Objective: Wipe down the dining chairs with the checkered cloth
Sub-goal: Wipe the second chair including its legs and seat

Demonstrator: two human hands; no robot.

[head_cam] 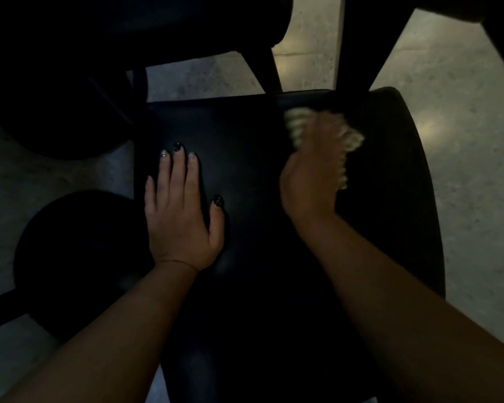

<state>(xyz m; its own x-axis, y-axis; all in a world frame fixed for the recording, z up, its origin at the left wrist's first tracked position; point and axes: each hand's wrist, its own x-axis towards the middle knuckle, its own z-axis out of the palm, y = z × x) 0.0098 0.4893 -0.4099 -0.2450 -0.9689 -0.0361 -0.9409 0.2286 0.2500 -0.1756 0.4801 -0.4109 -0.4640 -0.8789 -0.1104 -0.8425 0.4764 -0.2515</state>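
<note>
A black padded chair seat fills the middle of the dim view. My left hand lies flat on its left side, fingers straight and pointing away from me. My right hand is blurred and grips a bunched pale cloth pressed on the far right part of the seat. Only pale folds of the cloth show past my fingers; its pattern is too blurred to read.
Another dark chair stands at the upper left, and a round dark shape lies low at the left. Dark legs rise behind the seat at the top. Pale speckled floor shows to the right and left.
</note>
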